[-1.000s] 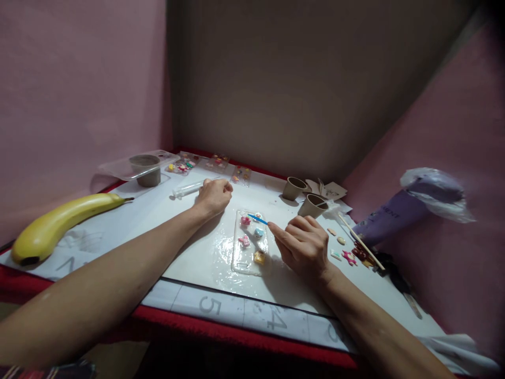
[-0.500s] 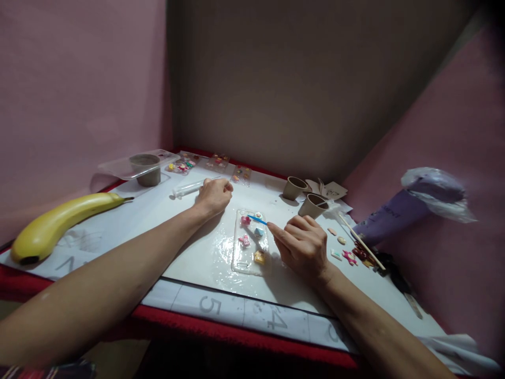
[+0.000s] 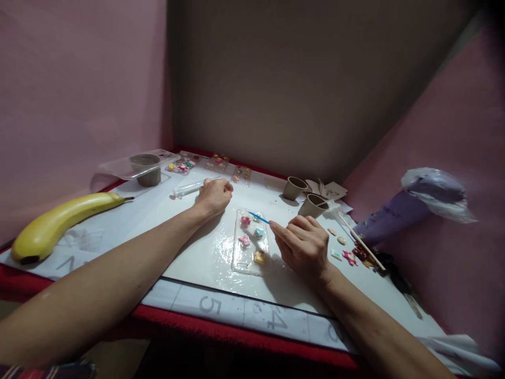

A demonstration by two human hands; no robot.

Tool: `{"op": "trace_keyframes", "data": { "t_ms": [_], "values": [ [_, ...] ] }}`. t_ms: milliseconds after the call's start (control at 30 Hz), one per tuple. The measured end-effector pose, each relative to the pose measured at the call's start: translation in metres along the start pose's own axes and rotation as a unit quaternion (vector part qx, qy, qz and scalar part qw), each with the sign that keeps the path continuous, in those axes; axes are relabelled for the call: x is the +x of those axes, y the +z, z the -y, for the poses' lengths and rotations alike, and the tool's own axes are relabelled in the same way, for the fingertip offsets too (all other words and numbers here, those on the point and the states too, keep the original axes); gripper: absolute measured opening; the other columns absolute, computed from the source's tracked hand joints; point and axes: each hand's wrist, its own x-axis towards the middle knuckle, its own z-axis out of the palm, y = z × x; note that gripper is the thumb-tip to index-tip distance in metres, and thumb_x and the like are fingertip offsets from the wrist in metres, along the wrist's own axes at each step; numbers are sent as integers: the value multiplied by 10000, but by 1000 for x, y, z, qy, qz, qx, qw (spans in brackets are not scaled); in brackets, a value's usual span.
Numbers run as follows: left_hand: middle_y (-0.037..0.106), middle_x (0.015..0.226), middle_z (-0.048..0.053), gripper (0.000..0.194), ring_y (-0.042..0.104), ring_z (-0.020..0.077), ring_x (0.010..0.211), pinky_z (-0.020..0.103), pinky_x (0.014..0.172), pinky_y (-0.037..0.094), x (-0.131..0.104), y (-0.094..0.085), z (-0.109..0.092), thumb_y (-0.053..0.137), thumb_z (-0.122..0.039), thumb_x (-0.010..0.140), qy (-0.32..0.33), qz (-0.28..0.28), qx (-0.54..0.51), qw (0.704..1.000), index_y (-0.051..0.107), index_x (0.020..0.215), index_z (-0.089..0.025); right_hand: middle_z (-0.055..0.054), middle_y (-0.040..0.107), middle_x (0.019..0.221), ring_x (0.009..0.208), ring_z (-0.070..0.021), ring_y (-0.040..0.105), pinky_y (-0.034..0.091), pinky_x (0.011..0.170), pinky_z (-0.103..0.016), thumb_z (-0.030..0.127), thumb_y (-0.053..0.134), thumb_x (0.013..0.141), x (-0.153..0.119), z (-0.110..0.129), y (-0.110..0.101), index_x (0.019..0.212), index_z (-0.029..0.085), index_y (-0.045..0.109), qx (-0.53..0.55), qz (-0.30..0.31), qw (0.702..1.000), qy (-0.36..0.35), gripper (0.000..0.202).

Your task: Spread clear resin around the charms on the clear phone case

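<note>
A clear phone case lies on the white board, with wet, shiny patches around it. Small charms sit on the case: a dark pink one, a light pink one, a blue one and a yellow one. My right hand pinches a thin blue stick, its tip over the top end of the case. Beyond the case, my left hand rests on the board with curled fingers, beside a clear syringe. Whatever its fingertips may hold is hidden.
A banana lies at the left, near a grey cup under a clear plastic lid. Two brown cups stand behind my right hand. Loose charms, a wooden stick and a purple plastic-wrapped bundle are on the right.
My right hand has shifted slightly right, and the blue stick's tip has moved up and away from the dark pink charm. The left hand stays put.
</note>
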Motion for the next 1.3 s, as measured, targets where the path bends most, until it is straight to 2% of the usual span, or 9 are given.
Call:
{"op": "trace_keyframes", "data": {
  "t_ms": [167, 733, 1067, 1300],
  "values": [
    [708, 892, 72, 226, 577, 262, 1017, 402, 915, 449, 1, 1, 1, 546, -161, 734, 2, -3, -1, 1000, 720, 865, -224, 18, 513, 472, 574, -128, 411, 253, 572, -301, 123, 645, 836, 3, 1, 0, 854, 143, 725, 1, 15, 1000, -14, 84],
    [700, 882, 64, 191, 562, 268, 1028, 407, 909, 438, 0, 0, 0, 550, -154, 736, 6, 0, -10, 1000, 701, 824, -231, 23, 529, 478, 565, -132, 445, 269, 561, -306, 132, 620, 850, 3, 1, -3, 855, 172, 712, -1, 21, 1000, 3, 101],
    [703, 891, 64, 195, 569, 262, 1025, 407, 920, 441, 0, 0, 1, 548, -149, 740, 8, 1, -9, 1000, 702, 830, -228, -6, 598, 554, 541, -118, 501, 379, 554, -270, 163, 614, 867, -2, 0, 6, 821, 159, 734, 117, -13, 981, 157, 128],
    [705, 875, 65, 198, 585, 249, 992, 395, 910, 441, 0, 1, 1, 546, -146, 729, 12, 4, -17, 1000, 704, 822, -223, -27, 645, 614, 554, -129, 540, 426, 547, -272, 186, 609, 871, -4, 0, 7, 835, 168, 727, 150, 4, 967, 206, 124]
  ]
}}
